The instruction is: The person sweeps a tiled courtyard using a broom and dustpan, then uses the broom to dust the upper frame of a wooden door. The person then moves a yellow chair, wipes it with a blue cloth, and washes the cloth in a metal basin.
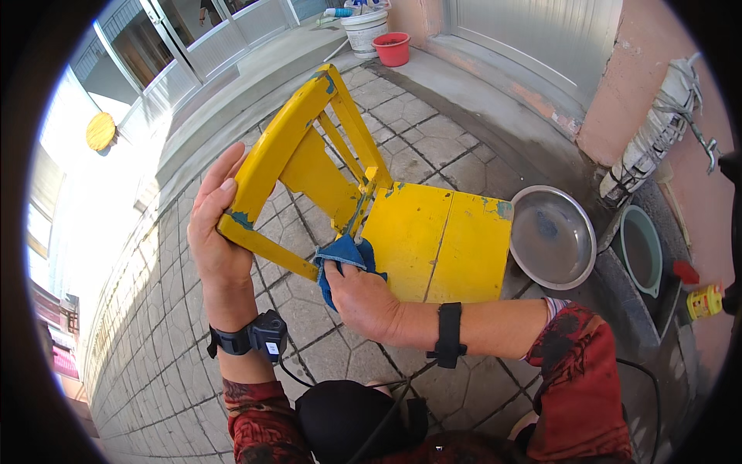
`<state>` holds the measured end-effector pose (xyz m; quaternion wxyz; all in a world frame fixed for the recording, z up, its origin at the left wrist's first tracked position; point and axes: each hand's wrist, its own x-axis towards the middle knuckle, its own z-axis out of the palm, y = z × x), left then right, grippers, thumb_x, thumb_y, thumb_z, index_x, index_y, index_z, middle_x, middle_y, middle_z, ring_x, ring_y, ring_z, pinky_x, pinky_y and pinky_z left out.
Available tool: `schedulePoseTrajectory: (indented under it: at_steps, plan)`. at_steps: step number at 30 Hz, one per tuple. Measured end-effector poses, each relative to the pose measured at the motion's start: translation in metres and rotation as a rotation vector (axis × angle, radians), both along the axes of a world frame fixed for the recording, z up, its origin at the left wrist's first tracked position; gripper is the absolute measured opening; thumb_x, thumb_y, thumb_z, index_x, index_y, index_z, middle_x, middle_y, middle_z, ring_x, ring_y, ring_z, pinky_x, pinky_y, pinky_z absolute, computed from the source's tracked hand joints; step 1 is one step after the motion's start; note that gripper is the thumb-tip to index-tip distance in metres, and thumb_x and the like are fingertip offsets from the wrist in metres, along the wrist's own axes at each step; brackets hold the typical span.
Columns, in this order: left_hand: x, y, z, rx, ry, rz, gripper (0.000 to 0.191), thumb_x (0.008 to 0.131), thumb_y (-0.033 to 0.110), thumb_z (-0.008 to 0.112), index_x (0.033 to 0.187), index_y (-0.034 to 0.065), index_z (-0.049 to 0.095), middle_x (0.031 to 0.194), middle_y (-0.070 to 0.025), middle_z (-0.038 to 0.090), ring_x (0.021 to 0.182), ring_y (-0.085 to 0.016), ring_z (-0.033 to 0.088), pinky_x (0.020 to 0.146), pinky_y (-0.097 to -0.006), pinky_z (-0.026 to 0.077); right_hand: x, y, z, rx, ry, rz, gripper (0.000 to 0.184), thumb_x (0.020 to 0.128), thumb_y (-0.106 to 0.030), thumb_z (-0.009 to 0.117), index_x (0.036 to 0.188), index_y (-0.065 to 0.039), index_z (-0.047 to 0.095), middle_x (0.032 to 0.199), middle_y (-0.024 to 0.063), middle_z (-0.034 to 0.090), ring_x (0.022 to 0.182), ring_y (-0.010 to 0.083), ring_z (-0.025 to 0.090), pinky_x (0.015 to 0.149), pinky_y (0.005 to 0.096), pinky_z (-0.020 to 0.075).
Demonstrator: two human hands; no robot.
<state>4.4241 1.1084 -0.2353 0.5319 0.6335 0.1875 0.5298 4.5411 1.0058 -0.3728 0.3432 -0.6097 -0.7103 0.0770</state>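
A small yellow wooden chair [437, 240] stands before me on the paving, its paint chipped to blue-green in spots. My left hand [217, 226] grips the near end of the backrest's top rail [272, 142], thumb on the outer face. In my right hand [362, 298] is a folded blue cloth [345, 255], pressed against the near back post where it meets the seat. The cloth covers that corner, so the joint beneath is hidden. Both wrists wear black straps.
Right of the seat lies a metal basin [553, 238] holding cloudy water. Beyond it, a green basin [640, 249] sits in a stone trough near a wrapped pipe with a tap [704, 142]. A red bucket [392, 49] and white bucket [365, 35] stand by the step. A cable trails near my legs.
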Motion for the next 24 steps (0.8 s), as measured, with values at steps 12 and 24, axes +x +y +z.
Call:
schedulePoseTrajectory:
  at_steps: [12, 24]
  plan:
    - [0.004, -0.008, -0.004, 0.017, -0.009, 0.035, 0.049, 0.091, 0.028, 0.045, 0.129, -0.004, 0.047, 0.122, -0.0196, 0.055, 0.112, -0.026, 0.056, 0.09, -0.041, 0.051, 0.031, -0.017, -0.032, -0.145, -0.467, 0.158, 0.044, 0.074, -0.009, 0.06, 0.116, 0.0, 0.05, 0.115, 0.0177, 0.051, 0.104, 0.0304, 0.051, 0.074, 0.0365, 0.0446]
    - [0.011, -0.026, -0.055, 0.002, 0.034, 0.155, 0.027, 0.088, 0.02, 0.059, 0.104, -0.0005, 0.055, 0.085, -0.0135, 0.063, 0.065, -0.019, 0.061, 0.055, -0.0268, 0.049, 0.11, -0.11, -0.027, -0.241, -0.48, 0.2, 0.05, 0.075, -0.012, 0.061, 0.123, -0.013, 0.051, 0.125, 0.0097, 0.048, 0.12, 0.0291, 0.041, 0.091, 0.044, 0.0351]
